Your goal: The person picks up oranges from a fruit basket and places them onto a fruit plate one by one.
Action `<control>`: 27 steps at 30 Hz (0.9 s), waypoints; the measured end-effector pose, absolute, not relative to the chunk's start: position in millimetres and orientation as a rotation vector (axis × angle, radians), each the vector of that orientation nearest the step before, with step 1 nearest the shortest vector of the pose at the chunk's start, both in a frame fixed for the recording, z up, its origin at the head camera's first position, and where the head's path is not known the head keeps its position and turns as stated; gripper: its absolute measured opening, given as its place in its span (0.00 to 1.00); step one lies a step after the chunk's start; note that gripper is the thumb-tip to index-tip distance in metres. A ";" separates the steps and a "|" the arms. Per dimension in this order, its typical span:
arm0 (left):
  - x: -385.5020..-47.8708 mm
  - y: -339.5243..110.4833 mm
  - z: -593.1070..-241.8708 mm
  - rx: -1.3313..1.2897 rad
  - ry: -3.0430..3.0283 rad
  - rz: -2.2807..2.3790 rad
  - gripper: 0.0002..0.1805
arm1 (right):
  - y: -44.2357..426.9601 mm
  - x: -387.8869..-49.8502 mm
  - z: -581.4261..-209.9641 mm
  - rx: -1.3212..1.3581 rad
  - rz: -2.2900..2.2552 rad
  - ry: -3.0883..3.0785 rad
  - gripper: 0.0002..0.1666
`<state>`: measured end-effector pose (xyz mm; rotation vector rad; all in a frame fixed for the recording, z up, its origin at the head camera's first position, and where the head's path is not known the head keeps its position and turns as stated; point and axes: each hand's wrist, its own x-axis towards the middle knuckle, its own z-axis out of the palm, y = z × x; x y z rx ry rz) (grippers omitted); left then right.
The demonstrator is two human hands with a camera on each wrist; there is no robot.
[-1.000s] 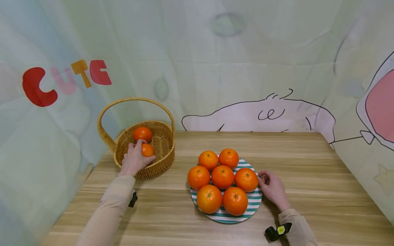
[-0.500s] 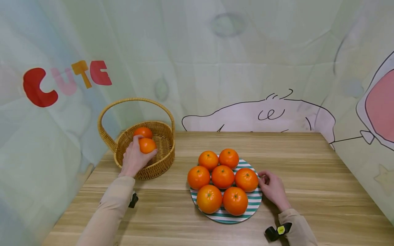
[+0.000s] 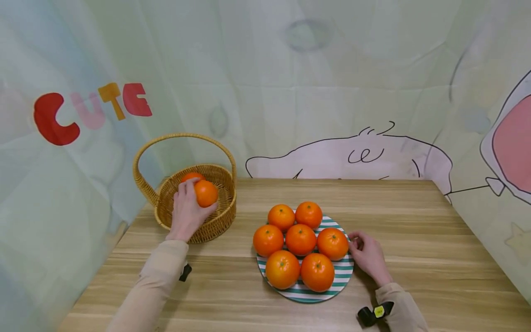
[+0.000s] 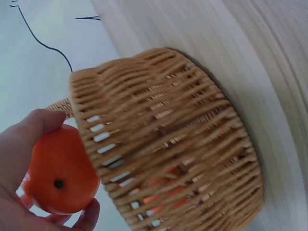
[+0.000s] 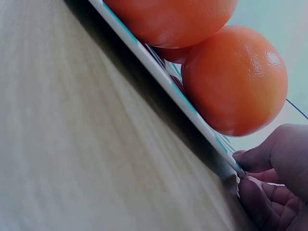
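In the head view my left hand grips an orange, fingers and thumb curled around it, over the wicker basket. The left wrist view shows this orange beside the basket's rim, its dark stem end facing the camera. Another orange lies in the basket, partly covered by my fingers; its colour shows through the weave. On the right, my right hand pinches the edge of a striped plate, thumb above and fingers below. Several oranges sit on that plate.
The basket's tall arched handle rises over its opening. Everything stands on a wooden table, with a printed curtain behind and at both sides. A small black device is strapped at my right wrist.
My left hand has lifted the gripped orange inside the basket and shifted it right, covering more of the other orange. My right hand stays at the plate's edge.
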<state>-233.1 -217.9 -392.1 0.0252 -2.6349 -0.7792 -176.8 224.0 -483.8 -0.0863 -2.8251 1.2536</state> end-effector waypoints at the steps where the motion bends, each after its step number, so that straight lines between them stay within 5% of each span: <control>1: -232.9 -217.3 -391.8 0.013 -2.631 -0.778 0.42 | 223.9 -176.8 -483.6 -0.085 1.255 -2.827 0.14; 27: -222.3 -195.5 -378.7 -0.049 -2.567 -0.929 0.44 | 224.4 -176.1 -484.4 -0.079 1.248 -2.817 0.14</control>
